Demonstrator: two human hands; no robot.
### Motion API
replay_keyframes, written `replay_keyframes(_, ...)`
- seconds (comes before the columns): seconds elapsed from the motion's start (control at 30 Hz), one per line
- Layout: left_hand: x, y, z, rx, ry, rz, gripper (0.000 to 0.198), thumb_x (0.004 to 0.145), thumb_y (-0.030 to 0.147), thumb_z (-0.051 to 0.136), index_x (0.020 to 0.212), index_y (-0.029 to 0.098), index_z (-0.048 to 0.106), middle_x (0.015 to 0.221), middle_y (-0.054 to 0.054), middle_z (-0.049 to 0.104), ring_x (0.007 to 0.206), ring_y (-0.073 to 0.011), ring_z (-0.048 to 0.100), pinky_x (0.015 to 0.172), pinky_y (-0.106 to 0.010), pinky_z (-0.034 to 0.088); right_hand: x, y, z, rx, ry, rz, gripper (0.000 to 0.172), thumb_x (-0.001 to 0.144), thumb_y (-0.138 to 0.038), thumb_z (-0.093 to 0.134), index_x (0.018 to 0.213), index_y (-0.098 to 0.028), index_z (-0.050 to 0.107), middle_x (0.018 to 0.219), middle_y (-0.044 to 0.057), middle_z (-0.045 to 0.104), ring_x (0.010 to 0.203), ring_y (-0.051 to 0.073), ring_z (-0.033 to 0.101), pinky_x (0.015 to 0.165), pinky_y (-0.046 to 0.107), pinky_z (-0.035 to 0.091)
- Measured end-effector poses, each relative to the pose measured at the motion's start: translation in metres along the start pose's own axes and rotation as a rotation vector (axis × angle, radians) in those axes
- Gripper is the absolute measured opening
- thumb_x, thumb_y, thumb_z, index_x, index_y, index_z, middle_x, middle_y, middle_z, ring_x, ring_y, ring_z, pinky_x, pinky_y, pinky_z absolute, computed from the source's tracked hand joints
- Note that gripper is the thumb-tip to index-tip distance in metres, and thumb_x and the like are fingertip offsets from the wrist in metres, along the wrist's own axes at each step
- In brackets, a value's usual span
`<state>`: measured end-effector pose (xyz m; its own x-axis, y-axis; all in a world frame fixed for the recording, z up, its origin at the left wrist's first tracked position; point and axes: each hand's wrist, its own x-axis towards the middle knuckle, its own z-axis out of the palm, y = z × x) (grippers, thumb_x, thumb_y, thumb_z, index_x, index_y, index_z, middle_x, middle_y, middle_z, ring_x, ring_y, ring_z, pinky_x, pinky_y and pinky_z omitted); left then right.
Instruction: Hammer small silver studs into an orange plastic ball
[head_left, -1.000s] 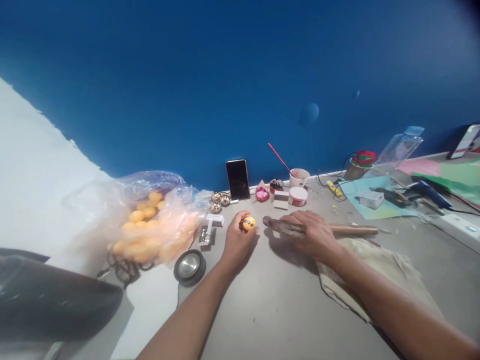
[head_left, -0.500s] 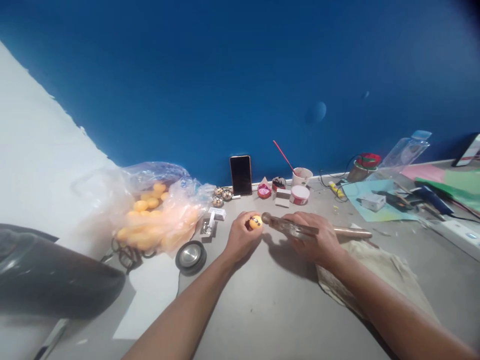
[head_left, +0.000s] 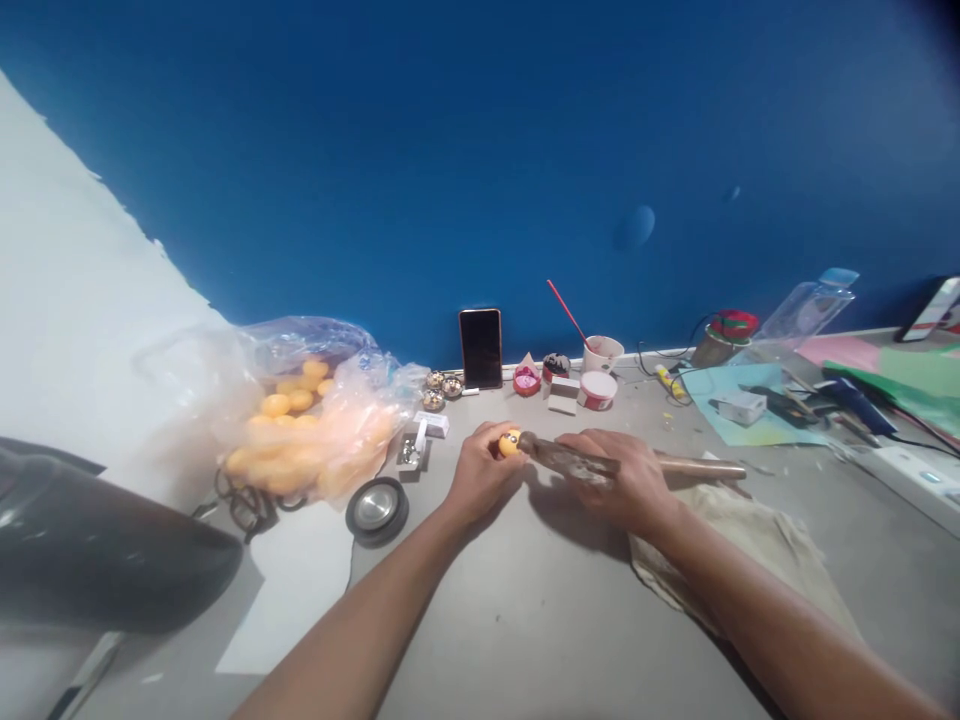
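Observation:
My left hand [head_left: 482, 468] pinches a small orange-yellow ball [head_left: 508, 443], like a table tennis ball, with dark and shiny spots on its surface. Wrapped around a worn metal tool is my right hand [head_left: 616, 478]. This tool [head_left: 574, 462] has a rounded knob at its left end and a brown rod-like end sticking out to the right. Its knob meets the right side of the ball, or nearly so; contact is hard to tell. Left of my hands, an open small box [head_left: 410, 452] holds shiny bits. Several balls [head_left: 435, 400] with shiny studs sit near the wall.
A plastic bag [head_left: 352, 345] of orange balls lies left, with a round metal-centred lid [head_left: 376, 510] nearer me. A phone [head_left: 481, 348] leans on the wall. Rightward are a white cup [head_left: 602, 352], a cloth [head_left: 739, 545], a clear bottle [head_left: 810, 305] and papers. A dark cylinder [head_left: 112, 540] intrudes at left.
The tool's knob has moved left, closing the small gap to the ball. My right hand has shifted slightly left with it. The ball appears turned a little in my left hand.

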<state>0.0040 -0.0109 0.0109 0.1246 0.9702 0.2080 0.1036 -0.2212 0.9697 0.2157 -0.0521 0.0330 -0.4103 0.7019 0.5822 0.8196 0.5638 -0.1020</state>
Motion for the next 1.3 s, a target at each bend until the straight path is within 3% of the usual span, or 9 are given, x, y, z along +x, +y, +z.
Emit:
replay_keyframes(0.37,0.002,-0.006,-0.001,0.010,0.020,-0.036,0.035,0.066,0.009,0.071,0.099,0.016,0.080,0.101,-0.007,0.072,0.089,-0.0187,0.067,0.080,-0.028,0.052,0.001,0.001,-0.002,-0.036,0.108,-0.028,0.019,0.093,-0.023,0.055,0.101,-0.020,0.072,0.075,0.003,0.071,0.065,0.018,0.063,0.062,0.029,0.036)
replay_keyframes(0.5,0.003,-0.008,-0.001,-0.017,-0.006,-0.032,0.037,0.065,0.006,0.069,0.099,0.016,0.080,0.100,-0.006,0.073,0.089,-0.0187,0.067,0.079,-0.027,0.053,0.001,0.000,-0.003,-0.025,0.048,-0.039,0.018,0.095,-0.027,0.056,0.097,-0.021,0.072,0.072,0.002,0.070,0.061,0.017,0.060,0.060,0.029,0.035)
replay_keyframes(0.67,0.001,-0.008,0.001,0.009,0.032,-0.040,0.040,0.067,0.008,0.071,0.106,0.016,0.078,0.108,-0.009,0.075,0.094,-0.0215,0.069,0.085,-0.031,0.054,0.000,0.002,-0.003,-0.035,0.139,-0.019,0.020,0.093,-0.023,0.054,0.101,-0.021,0.073,0.078,0.004,0.072,0.068,0.018,0.064,0.063,0.029,0.038)
replay_keyframes(0.8,0.001,-0.011,0.002,-0.008,0.018,-0.053,0.041,0.065,0.006,0.071,0.103,0.017,0.079,0.106,-0.009,0.074,0.093,-0.0214,0.068,0.084,-0.031,0.053,-0.001,0.003,-0.001,-0.040,0.054,-0.013,0.019,0.092,-0.025,0.055,0.098,-0.021,0.073,0.072,0.003,0.070,0.061,0.018,0.060,0.060,0.030,0.035)
replay_keyframes(0.93,0.004,-0.014,-0.001,0.049,0.096,-0.057,0.038,0.065,0.008,0.075,0.102,0.017,0.079,0.103,-0.009,0.074,0.090,-0.0216,0.068,0.083,-0.032,0.053,-0.001,0.003,-0.001,-0.050,0.113,0.011,0.021,0.091,-0.023,0.056,0.101,-0.021,0.074,0.077,0.004,0.073,0.067,0.019,0.065,0.064,0.030,0.037)
replay_keyframes(1.1,0.003,-0.013,0.000,0.023,0.045,-0.046,0.036,0.066,0.009,0.074,0.100,0.017,0.080,0.102,-0.008,0.073,0.092,-0.0218,0.068,0.085,-0.033,0.053,0.000,0.002,-0.002,-0.044,0.042,0.003,0.020,0.092,-0.026,0.056,0.098,-0.021,0.074,0.071,0.002,0.071,0.061,0.018,0.062,0.060,0.030,0.035)
replay_keyframes(1.3,0.001,-0.010,0.002,0.052,0.050,-0.044,0.034,0.066,0.011,0.074,0.099,0.017,0.080,0.101,-0.008,0.072,0.090,-0.0216,0.068,0.082,-0.032,0.053,0.000,0.003,-0.003,-0.016,0.086,0.035,0.020,0.092,-0.026,0.057,0.101,-0.022,0.075,0.077,0.004,0.074,0.067,0.019,0.065,0.062,0.029,0.037)
